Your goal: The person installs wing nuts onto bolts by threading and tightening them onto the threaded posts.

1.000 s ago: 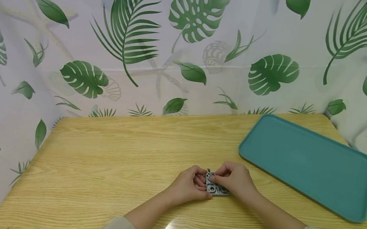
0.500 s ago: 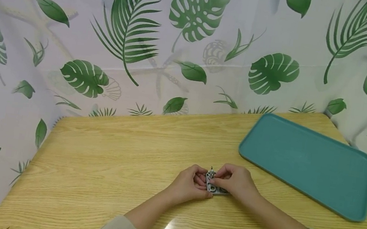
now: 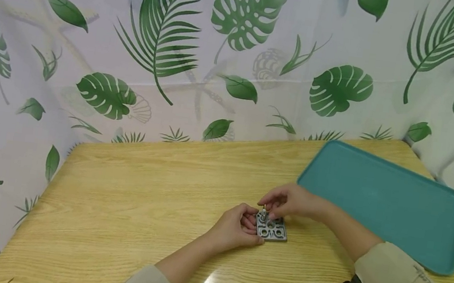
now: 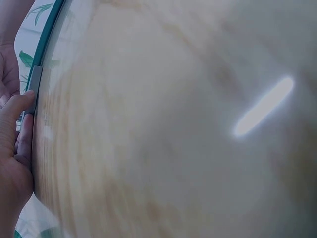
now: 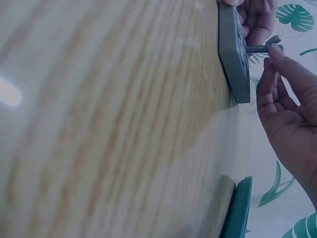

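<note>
Left hand (image 3: 236, 226) grips metal plate (image 3: 271, 235) at left edge; right hand (image 3: 291, 202), fingers bent, pinches upright winged bolt (image 5: 256, 49).

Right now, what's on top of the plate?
A bolt stands up from the plate, with a small piece near its upper end. The right hand partly covers that piece, hiding its full shape.

Before me spreads a wooden tabletop (image 3: 138, 196) with yellowish grain and rounded far corners, a bright streak of light glaring on its near part. Toward its far right lies a teal rectangular tray (image 3: 396, 197) with a raised rim. Near my left grip (image 3: 237, 226), a grey metal plate (image 3: 272, 228) with round holes rests flat on the wood.
</note>
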The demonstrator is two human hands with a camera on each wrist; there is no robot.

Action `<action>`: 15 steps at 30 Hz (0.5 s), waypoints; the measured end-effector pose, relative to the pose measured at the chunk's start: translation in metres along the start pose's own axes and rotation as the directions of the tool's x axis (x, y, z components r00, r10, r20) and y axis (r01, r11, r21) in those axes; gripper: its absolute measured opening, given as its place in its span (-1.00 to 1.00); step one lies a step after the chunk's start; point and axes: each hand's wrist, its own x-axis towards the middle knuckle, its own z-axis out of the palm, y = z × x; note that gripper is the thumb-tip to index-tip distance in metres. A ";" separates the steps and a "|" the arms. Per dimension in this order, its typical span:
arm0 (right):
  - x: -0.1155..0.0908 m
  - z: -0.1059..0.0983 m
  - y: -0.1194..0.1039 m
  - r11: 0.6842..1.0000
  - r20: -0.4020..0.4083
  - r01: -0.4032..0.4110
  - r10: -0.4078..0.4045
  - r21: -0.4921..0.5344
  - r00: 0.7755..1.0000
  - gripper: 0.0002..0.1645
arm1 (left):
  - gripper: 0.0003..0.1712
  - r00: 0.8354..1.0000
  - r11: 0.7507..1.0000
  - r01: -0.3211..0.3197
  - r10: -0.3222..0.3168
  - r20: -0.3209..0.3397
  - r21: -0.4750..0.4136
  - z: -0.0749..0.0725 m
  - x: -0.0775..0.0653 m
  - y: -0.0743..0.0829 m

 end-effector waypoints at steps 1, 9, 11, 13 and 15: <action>0.002 0.000 -0.001 1.000 0.013 -0.002 0.002 0.002 1.000 -0.60 | -0.29 1.000 1.000 0.000 0.000 -0.001 -0.002 0.000 0.000 0.000; 0.003 0.004 0.001 1.000 -0.038 -0.018 0.019 0.003 0.999 -0.75 | -0.29 1.000 1.000 -0.005 0.005 -0.010 0.009 0.001 0.001 0.001; 0.002 0.008 0.002 1.000 -0.072 -0.014 0.015 0.011 0.997 -0.79 | -0.29 1.000 1.000 0.000 0.000 -0.007 0.012 0.001 0.001 0.001; -0.001 0.013 0.003 0.999 -0.120 -0.020 0.024 0.031 0.992 -0.81 | -0.28 1.000 1.000 0.003 -0.003 -0.004 0.015 0.000 0.001 0.002; -0.004 0.021 0.003 0.998 -0.184 -0.036 0.046 0.055 0.982 -0.83 | -0.28 1.000 1.000 0.007 -0.007 -0.004 0.014 -0.001 0.000 0.002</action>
